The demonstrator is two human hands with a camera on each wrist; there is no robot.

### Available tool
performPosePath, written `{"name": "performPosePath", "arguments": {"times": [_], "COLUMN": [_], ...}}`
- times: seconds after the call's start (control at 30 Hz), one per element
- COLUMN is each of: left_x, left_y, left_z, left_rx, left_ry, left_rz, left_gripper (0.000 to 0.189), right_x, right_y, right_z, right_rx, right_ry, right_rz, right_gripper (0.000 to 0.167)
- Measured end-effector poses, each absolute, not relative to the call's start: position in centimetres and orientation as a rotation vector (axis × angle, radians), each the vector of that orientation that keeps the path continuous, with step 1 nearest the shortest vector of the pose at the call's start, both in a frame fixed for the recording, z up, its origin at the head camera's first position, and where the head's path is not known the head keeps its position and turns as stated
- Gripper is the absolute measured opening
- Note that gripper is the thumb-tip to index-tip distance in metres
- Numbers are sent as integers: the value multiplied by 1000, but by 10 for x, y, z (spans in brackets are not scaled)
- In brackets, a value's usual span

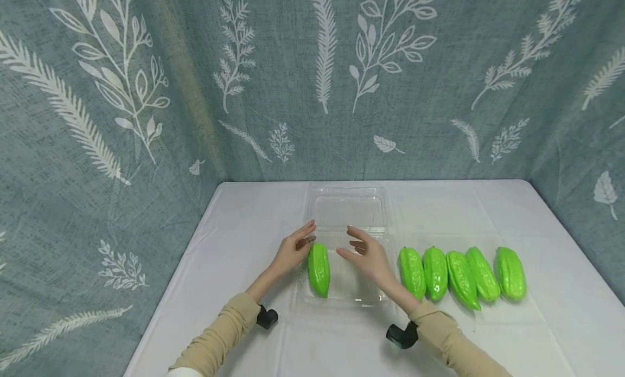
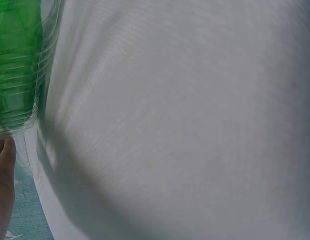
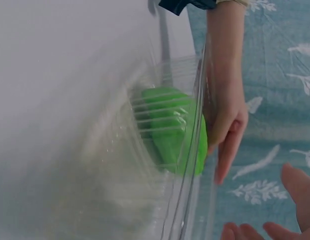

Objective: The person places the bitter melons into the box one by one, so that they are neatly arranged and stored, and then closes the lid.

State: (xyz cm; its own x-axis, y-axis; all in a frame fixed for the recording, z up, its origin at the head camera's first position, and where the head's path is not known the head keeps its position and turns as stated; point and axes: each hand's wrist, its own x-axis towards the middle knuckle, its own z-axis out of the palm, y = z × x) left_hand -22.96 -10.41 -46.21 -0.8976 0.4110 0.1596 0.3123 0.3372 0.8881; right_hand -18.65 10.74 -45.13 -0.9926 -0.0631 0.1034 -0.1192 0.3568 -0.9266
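Observation:
A clear plastic clamshell box (image 1: pixel 349 282) lies unfolded on the table, its lid (image 1: pixel 348 209) laid back towards the curtain. Inside the tray, along its left side, rests a glossy green ridged fruit (image 1: pixel 319 270). My left hand (image 1: pixel 292 251) is at the box's left edge beside the fruit's upper end, fingers fairly straight. In the left wrist view a fingertip (image 2: pixel 10 145) appears at the box's corner. Over the right part of the tray hovers my right hand (image 1: pixel 369 257), fingers apart and loosely bent, holding nothing. The right wrist view shows the fruit (image 3: pixel 172 130) through the ribbed plastic wall.
Several more green fruits (image 1: pixel 459 279) lie in a row to the right of the box. A white cloth (image 1: pixel 552 333) covers the table. Blue-green leaf-patterned curtain (image 1: pixel 303 84) hangs behind and at both sides. Black wrist cameras (image 1: pixel 402 335) sit by both sleeves.

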Motion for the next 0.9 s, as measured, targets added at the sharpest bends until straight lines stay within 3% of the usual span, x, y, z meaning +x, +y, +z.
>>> {"name": "performPosePath", "arguments": {"times": [0.9], "left_x": [-231], "left_y": [-105], "left_z": [-463], "left_rx": [685], "left_ry": [2472], "left_rz": [1648], "left_gripper": [45], "right_x": [-178], "right_y": [154], "right_z": [-437], "right_rx": [82], "right_ry": [-2546], "right_rz": [1790], "right_gripper": [64]}}
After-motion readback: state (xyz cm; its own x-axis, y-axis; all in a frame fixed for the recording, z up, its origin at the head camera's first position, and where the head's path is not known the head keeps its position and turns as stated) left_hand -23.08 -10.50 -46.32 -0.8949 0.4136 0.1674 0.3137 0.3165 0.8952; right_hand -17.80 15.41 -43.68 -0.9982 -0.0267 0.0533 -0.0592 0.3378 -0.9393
